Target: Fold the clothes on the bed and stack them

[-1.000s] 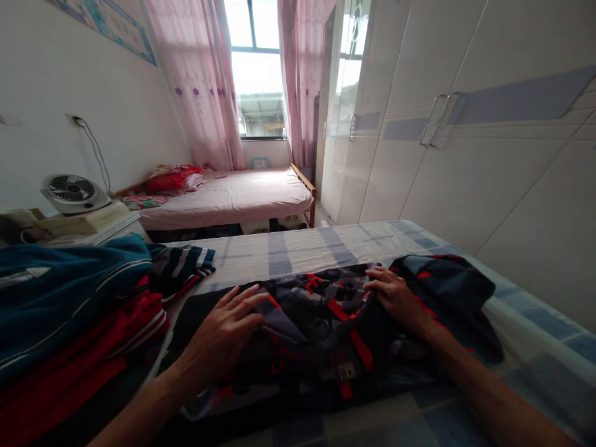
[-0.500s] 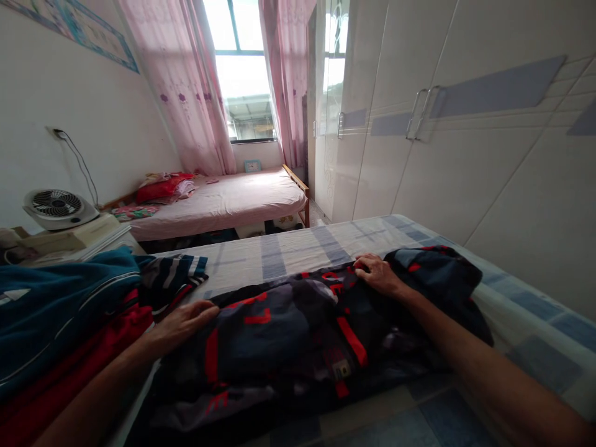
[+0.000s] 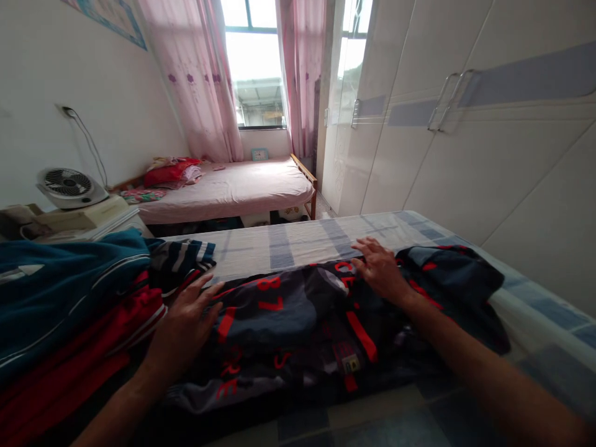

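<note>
White wardrobe (image 3: 503, 180), checked bed (image 3: 302, 241), and a dark jacket (image 3: 298, 304) with red print lying across the bed.
A pile of teal and red clothes (image 3: 79, 273) sits left of the jacket, near a striped sleeve (image 3: 184, 254). The left hand (image 3: 189, 316) is spread at the jacket's left end, the right hand (image 3: 379, 267) spread at its far edge, fingers loosely apart; whether either presses the cloth, I cannot tell. A small label (image 3: 351, 364) shows near the jacket's close edge.
</note>
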Demonstrator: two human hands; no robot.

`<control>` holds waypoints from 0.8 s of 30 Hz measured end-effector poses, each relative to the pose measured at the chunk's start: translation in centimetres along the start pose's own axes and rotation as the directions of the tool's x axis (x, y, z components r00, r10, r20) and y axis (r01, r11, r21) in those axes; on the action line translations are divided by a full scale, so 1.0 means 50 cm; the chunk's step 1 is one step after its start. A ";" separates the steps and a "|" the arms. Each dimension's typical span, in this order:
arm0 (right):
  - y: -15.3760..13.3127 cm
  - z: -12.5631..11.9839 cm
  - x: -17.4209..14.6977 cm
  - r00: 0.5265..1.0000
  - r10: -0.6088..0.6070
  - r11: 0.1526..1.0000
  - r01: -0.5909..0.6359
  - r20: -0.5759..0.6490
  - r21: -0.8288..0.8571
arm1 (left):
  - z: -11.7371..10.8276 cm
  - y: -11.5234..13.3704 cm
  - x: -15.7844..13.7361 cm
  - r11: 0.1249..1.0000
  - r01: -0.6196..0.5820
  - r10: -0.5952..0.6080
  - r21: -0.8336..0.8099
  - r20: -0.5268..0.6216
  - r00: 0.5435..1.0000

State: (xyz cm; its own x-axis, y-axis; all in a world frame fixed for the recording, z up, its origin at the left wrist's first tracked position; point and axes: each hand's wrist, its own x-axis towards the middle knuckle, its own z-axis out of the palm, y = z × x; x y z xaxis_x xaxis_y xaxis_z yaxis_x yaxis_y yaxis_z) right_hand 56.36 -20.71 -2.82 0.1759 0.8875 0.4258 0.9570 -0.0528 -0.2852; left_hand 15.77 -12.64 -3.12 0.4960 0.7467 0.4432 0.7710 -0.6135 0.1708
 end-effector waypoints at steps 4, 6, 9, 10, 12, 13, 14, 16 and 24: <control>-0.063 0.046 -0.041 0.972 -0.175 0.983 0.181 0.158 -0.019 | 0.056 0.018 -0.044 0.981 -0.163 0.144 0.104 0.169 0.975; -0.062 0.068 -0.050 0.956 -0.144 0.989 0.151 0.255 -0.009 | 0.085 0.015 -0.059 0.978 -0.139 0.095 0.156 0.258 0.961; -0.030 0.043 -0.043 0.963 -0.123 0.992 0.126 0.240 0.003 | 0.106 0.008 -0.066 0.972 -0.126 0.062 0.200 0.296 0.953; -0.011 0.016 -0.039 0.973 -0.118 0.993 0.120 0.196 -0.001 | 0.107 0.007 -0.065 0.970 -0.128 0.063 0.205 0.296 0.953; 0.044 -0.054 -0.034 0.998 -0.037 0.998 0.039 0.041 -0.049 | 0.106 0.006 -0.063 0.968 -0.135 0.068 0.212 0.297 0.952; 0.080 -0.090 -0.035 0.996 0.046 0.995 -0.053 -0.077 -0.085 | 0.104 0.006 -0.063 0.966 -0.138 0.069 0.217 0.296 0.953; 0.121 -0.124 -0.039 0.949 0.169 0.968 -0.210 -0.266 -0.137 | 0.104 0.006 -0.063 0.965 -0.141 0.072 0.222 0.292 0.954; 0.208 -0.173 -0.056 0.844 0.341 0.894 -0.427 -0.414 -0.133 | 0.108 0.002 -0.066 0.961 -0.153 0.088 0.229 0.271 0.959; 0.379 -0.154 -0.139 0.660 0.741 0.663 -0.688 -0.125 0.294 | 0.135 -0.029 -0.084 0.932 -0.317 0.273 0.176 0.238 0.932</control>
State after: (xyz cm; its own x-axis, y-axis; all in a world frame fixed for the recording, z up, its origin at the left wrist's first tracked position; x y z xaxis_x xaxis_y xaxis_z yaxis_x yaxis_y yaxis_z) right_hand 75.03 -31.41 -4.55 0.8538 0.4894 0.1771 0.4456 -0.5114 -0.7348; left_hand 15.27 -13.13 -11.18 0.7675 0.5901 0.2504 0.6314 -0.7633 -0.1368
